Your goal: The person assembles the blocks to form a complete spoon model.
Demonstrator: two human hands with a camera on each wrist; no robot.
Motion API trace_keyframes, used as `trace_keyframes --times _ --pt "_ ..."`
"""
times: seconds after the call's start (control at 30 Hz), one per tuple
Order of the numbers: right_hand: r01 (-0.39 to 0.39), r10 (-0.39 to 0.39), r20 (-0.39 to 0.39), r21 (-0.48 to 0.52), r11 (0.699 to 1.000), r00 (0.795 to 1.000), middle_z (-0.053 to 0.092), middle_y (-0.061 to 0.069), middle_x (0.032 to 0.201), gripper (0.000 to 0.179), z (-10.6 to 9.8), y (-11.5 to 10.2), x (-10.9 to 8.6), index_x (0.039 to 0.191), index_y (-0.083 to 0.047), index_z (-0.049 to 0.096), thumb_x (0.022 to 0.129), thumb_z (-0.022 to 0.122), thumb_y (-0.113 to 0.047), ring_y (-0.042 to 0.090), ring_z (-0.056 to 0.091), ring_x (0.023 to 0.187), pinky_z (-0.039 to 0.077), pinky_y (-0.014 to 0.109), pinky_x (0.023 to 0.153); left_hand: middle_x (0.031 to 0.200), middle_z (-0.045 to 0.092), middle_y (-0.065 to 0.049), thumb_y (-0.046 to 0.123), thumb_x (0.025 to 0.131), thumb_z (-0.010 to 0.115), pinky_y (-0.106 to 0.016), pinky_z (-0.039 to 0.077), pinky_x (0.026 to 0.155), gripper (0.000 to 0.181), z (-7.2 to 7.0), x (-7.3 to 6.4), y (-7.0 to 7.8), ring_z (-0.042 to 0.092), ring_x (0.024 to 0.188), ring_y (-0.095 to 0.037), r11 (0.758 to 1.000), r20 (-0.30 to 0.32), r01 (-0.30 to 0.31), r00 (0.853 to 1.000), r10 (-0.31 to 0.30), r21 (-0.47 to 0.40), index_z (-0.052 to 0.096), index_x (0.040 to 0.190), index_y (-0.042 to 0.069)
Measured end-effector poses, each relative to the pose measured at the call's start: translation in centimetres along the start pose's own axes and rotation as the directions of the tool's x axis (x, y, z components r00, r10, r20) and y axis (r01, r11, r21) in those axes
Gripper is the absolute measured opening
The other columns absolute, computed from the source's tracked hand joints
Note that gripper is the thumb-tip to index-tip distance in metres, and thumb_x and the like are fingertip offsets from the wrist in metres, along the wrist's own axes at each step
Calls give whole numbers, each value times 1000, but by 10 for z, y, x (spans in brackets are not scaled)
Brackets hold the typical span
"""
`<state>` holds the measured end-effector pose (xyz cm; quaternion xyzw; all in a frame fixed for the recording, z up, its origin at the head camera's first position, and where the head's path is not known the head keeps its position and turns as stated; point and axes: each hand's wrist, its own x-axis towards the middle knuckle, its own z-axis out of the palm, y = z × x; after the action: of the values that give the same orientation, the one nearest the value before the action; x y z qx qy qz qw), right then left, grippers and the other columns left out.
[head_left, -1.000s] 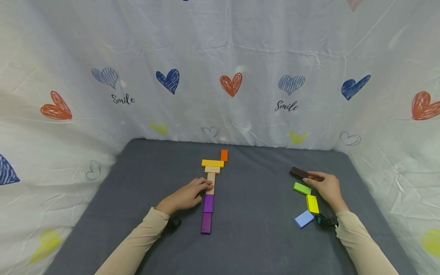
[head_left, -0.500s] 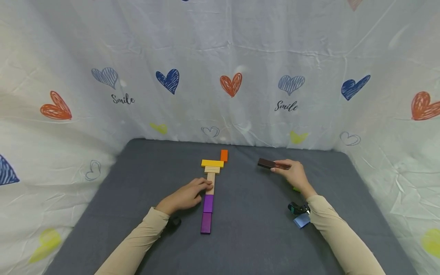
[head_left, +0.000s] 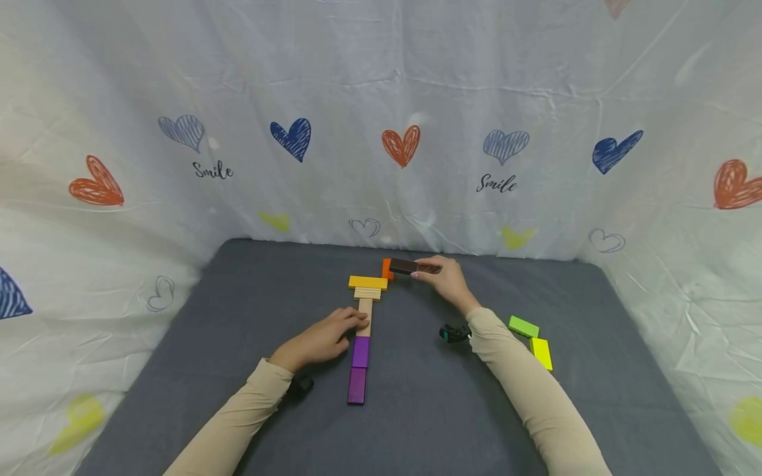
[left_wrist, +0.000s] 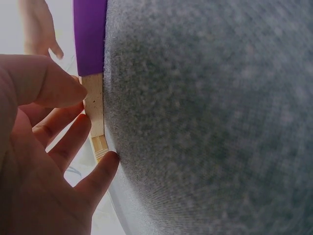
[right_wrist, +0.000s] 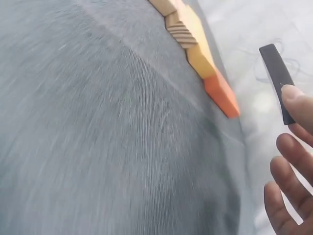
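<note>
Left hand (head_left: 324, 337): fingers spread and relaxed, tips on the tan block (head_left: 364, 329); unchanged over the last second
Row: two purple blocks (head_left: 360, 352), tan block, striped block (head_left: 367, 293), amber bar (head_left: 367, 283), near to far; none has shifted
Orange block (head_left: 385, 268): by the bar's right end, now partly covered by the dark block (head_left: 403, 266) in the head view
Dark block: carried leftward from near the green block (head_left: 524, 326); now just beside the orange one, apart from it in the right wrist view
Right hand (head_left: 450, 281): pinching the dark block between thumb and fingers
Green, yellow (head_left: 540, 354) blocks: on the surface (head_left: 417, 396) at right, untouched
Reading: carry probably almost done, placing not yet
</note>
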<state>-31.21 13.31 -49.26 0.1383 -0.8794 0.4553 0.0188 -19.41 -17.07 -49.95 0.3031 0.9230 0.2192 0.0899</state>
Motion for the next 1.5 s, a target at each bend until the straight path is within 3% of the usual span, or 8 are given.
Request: trace_keyframes --times 0.27,0.53,0.97,1.5 --pt "14 -14 -6 25 1000 1000 70 7 113 38 35 -9 18 120 -16 73 85 76 -31 23 64 95 54 36 79 149 48 -4 3 93 53 -44 43 109 45 0 0 1 45 135 -23 1000 6 9 1000 -9 -9 59 136 13" --pt "13 -13 3 11 1000 1000 68 9 103 40 54 -16 26 119 -14 73 84 77 -30 23 64 88 52 32 74 148 47 -4 3 93 53 -44 42 110 45 0 1 0 44 136 -23 1000 0 -3 1000 3 -5 59 136 13" --pt "24 -23 18 -65 998 1000 68 8 99 43 65 -21 32 120 -14 73 81 79 -33 22 63 86 52 33 76 148 47 -4 2 93 52 -44 43 110 46 0 1 0 44 137 -24 1000 5 -10 1000 10 -9 58 137 13" --pt "-10 15 28 -174 985 999 62 6 95 45 70 -26 36 122 -17 73 82 79 -36 19 56 78 44 27 68 149 47 -4 2 93 52 -44 43 109 45 1 1 -1 44 136 -23 1000 1 -18 1000 18 -2 59 136 13"
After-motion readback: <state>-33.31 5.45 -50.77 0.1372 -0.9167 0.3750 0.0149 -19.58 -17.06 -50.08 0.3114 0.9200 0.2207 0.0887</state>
